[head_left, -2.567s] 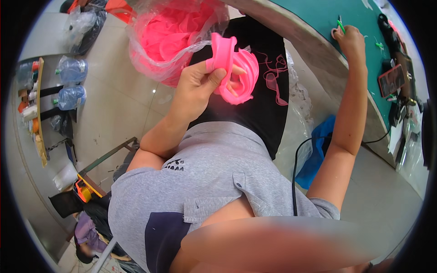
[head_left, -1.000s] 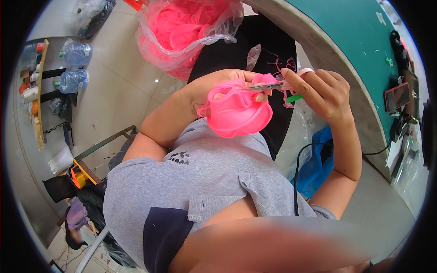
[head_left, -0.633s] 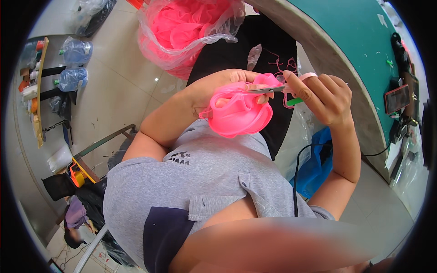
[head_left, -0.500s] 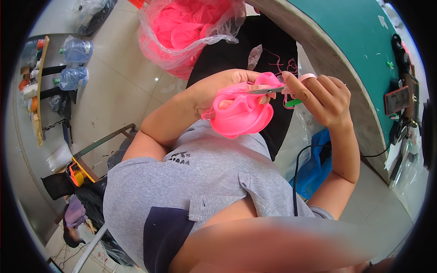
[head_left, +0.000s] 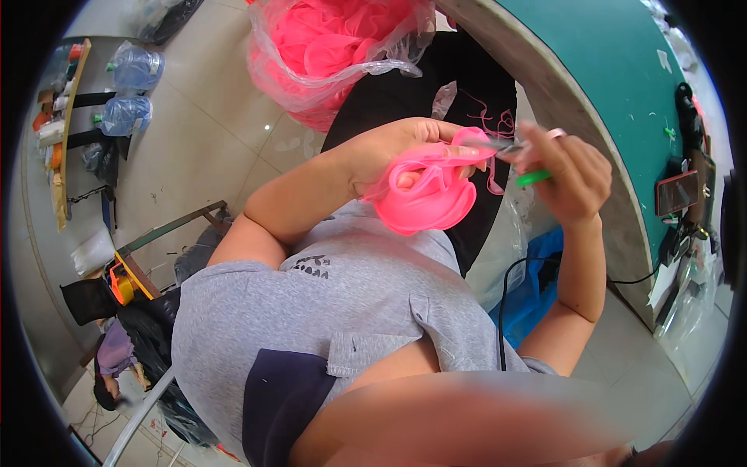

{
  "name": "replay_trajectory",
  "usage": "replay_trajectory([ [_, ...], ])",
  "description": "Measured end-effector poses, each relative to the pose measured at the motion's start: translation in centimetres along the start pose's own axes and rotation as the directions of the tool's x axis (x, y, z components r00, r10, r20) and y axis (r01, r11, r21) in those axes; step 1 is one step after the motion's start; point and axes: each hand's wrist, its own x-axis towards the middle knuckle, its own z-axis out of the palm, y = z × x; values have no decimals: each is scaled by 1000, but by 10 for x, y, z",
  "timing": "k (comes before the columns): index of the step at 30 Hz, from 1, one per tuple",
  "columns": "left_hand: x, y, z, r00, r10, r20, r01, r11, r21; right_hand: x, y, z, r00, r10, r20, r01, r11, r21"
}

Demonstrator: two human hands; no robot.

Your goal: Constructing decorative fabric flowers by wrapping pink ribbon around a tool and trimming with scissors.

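Bunched over my left hand (head_left: 424, 138) is a bright pink ruffled piece of thin, sheer fabric (head_left: 420, 208). My left fingers pinch its upper edge, and some fingertips show through the folds. Somewhat blurred by motion, my right hand (head_left: 577, 177) grips small scissors (head_left: 534, 178) with a green part on the handle. Their metal blades point left at the top edge of the fabric; whether they touch it I cannot tell. Loose pink threads (head_left: 498, 124) lie on my dark trousers, just beyond the fabric.
A clear plastic bag (head_left: 389, 66) full of pink fabric stands beyond my lap. A green-topped table (head_left: 576, 47) curves along the right, with a phone (head_left: 677, 193) on it. Water jugs (head_left: 124, 115) stand at the left. A blue bag (head_left: 537, 288) and a black cable (head_left: 504, 311) are near my right arm.
My right hand has drawn the scissors to the right, so the blades lie less far over the fabric. My left hand keeps its hold on the fabric. The whole view has shifted slightly.
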Motion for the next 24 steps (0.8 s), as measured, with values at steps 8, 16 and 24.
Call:
replay_trajectory([
  [8, -9, 22, -10, 961, 273, 40, -274, 962, 14, -6, 59, -24, 642, 760, -105, -767, 631, -118],
  [16, -4, 13, -7, 830, 469, 300, -554, 754, 354, -83, 154, -71, 424, 906, 12, -898, 422, -126],
  [24, -12, 19, -9, 796, 548, 259, -597, 636, 490, -161, 156, -128, -104, 870, -481, -793, -364, -488],
])
